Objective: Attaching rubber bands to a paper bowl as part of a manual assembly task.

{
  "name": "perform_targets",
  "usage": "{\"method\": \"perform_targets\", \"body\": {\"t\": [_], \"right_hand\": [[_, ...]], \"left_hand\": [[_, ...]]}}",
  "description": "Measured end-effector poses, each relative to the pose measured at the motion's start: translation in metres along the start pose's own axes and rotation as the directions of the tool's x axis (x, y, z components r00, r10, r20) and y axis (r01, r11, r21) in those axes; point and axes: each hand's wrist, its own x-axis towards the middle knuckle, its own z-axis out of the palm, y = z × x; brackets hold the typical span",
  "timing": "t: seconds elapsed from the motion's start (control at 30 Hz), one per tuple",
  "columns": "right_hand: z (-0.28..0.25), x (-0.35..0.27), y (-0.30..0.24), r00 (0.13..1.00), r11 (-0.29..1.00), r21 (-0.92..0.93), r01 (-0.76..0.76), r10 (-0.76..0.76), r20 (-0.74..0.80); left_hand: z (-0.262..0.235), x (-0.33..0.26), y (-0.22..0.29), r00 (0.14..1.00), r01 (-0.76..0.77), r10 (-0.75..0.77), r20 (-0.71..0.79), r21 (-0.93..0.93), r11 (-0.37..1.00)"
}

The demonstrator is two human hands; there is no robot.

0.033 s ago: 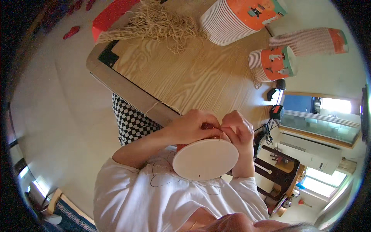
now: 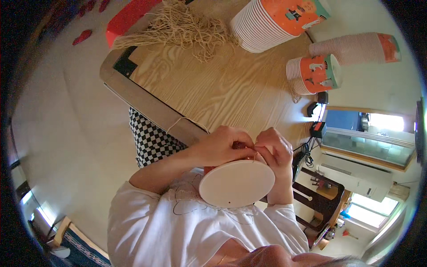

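Observation:
A paper cup [image 2: 237, 183] rests against my chest, its round white end toward me with a small dark dot low on it. A little of its orange side shows behind my left wrist. Just above the cup my left hand [image 2: 224, 144] is closed, fingers curled in a pinch. My right hand [image 2: 275, 149] is pinched too, its fingertips meeting the left ones. A short bit of thin tan string [image 2: 254, 157] comes out between them over the cup's rim. The fingers hide most of what they grip.
On the wooden table [image 2: 213, 89] lies a tangled bundle of tan string [image 2: 187, 33], beside a large stack of orange paper cups [image 2: 267, 24]. Two smaller cup stacks [image 2: 313, 73] stand to the right. A loose string [image 2: 187, 119] crosses the table's near edge. Black cables [image 2: 307, 153] lie farther right.

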Motion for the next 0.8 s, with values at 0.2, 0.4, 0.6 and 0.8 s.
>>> {"method": "perform_targets", "body": {"t": [0.2,0.4,0.6,0.8], "right_hand": [[-0.01,0.0,-0.004,0.997,0.976,-0.205,0.068,-0.072,-0.01],[-0.023,-0.005,0.018,0.951,0.952,-0.296,-0.082,-0.014,-0.308],[-0.024,-0.004,0.009,0.998,0.998,0.043,-0.049,0.05,-0.022],[-0.021,-0.012,0.012,0.999,1.0,0.029,0.011,-0.01,-0.038]], "left_hand": [[0.003,0.0,0.004,0.998,-0.023,0.024,-0.054,0.022,0.999],[0.0,0.001,0.004,1.0,-0.016,0.015,0.015,0.122,0.992],[0.009,0.003,-0.001,0.99,-0.106,0.112,-0.081,0.083,0.991],[0.011,0.001,0.004,0.996,-0.046,0.051,-0.074,0.065,0.997]]}}
